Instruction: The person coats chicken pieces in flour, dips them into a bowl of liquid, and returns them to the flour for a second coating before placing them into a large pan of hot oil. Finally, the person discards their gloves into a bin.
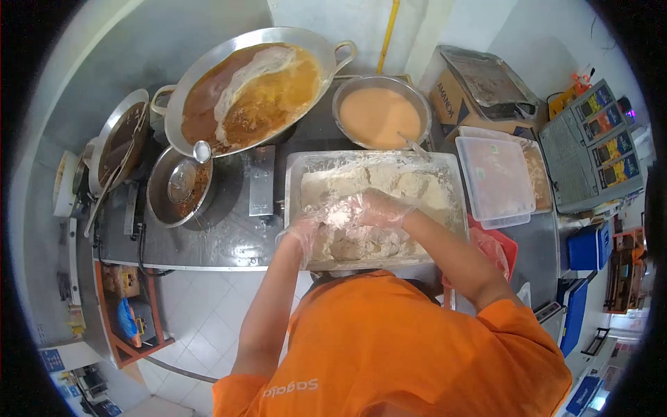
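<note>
A wide metal tray [295, 182] of pale flour [333, 182] lies in front of me. Over it, my two hands in clear plastic gloves come together around a flour-coated piece [340, 214], whose kind the white coating hides. My left hand [304, 228] curls in from the left side of the piece. From the right, my right hand [380, 208] closes on it, knuckles up and dusted with flour. Some fingertips of both hands are covered by flour and glove folds. A metal bowl of orange-tinted batter [381, 115] with a utensil handle [415, 147] stands just behind the tray.
A large wok of oil [278, 104] with foam stands at back left, near a pot with a strainer [182, 182]. Further left is a second wok [119, 146]. To the right are a lidded plastic container [495, 174], a cardboard box [451, 101] and a red basket [508, 244].
</note>
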A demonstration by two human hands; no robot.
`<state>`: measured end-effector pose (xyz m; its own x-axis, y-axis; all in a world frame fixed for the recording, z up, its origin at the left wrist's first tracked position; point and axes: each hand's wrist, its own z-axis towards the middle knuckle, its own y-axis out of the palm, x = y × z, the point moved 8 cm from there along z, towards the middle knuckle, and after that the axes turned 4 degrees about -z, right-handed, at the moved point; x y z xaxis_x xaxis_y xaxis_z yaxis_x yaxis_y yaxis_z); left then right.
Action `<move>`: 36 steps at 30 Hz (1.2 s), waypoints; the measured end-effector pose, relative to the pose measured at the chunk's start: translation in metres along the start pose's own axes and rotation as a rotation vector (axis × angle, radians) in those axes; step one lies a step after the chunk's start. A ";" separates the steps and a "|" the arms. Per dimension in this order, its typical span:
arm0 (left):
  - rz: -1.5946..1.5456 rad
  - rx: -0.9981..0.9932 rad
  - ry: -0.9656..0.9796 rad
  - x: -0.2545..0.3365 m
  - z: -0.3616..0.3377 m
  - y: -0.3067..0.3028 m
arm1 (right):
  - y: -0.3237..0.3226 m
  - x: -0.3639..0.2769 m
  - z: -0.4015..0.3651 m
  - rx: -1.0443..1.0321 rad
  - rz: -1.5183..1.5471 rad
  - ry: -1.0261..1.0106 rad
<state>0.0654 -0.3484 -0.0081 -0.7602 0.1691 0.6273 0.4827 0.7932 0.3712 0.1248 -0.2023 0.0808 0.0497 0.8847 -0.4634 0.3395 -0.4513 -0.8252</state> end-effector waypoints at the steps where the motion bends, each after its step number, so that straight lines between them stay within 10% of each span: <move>1: -0.004 -0.055 -0.010 -0.003 0.005 -0.002 | -0.001 -0.005 0.004 -0.049 -0.026 -0.041; 5: -0.311 -0.070 -0.179 -0.066 0.051 -0.044 | -0.054 -0.019 0.007 -0.002 0.031 0.003; 7: 0.440 -0.491 0.806 -0.089 0.116 -0.056 | -0.116 -0.061 0.005 0.206 -0.006 -0.193; 8: 0.440 -0.484 0.828 -0.060 0.099 -0.046 | -0.132 -0.070 0.012 0.210 -0.024 -0.206; 11: 1.111 0.239 0.432 -0.043 0.042 -0.033 | -0.204 -0.095 0.041 0.370 0.458 -0.408; 16: 1.117 -0.090 -0.032 -0.002 -0.054 0.020 | -0.236 -0.120 0.152 0.241 0.158 -0.122; 19: 1.207 -0.003 0.075 -0.033 0.000 0.000 | -0.217 -0.158 0.204 0.282 -0.222 -0.427; 22: 1.241 0.063 0.114 -0.030 -0.002 0.001 | -0.198 -0.172 0.197 0.074 -0.149 0.023; 26: 1.241 0.021 0.112 -0.030 0.000 -0.004 | -0.177 -0.155 0.214 0.076 -0.332 -0.072; 30: 1.154 0.127 0.158 -0.021 -0.009 -0.007 | -0.212 -0.134 0.178 0.393 -0.203 0.026; 34: 0.979 0.260 0.479 -0.027 0.037 -0.021 | -0.195 -0.081 0.076 0.590 -0.845 -0.171; 36: 1.082 0.434 0.478 0.007 0.036 -0.016 | -0.168 -0.034 0.017 0.588 -0.269 0.137</move>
<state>0.0371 -0.3384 -0.0346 0.2112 0.6952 0.6871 0.5078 0.5226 -0.6849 0.0498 -0.1587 0.2295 0.1667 0.9649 -0.2030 -0.2106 -0.1663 -0.9633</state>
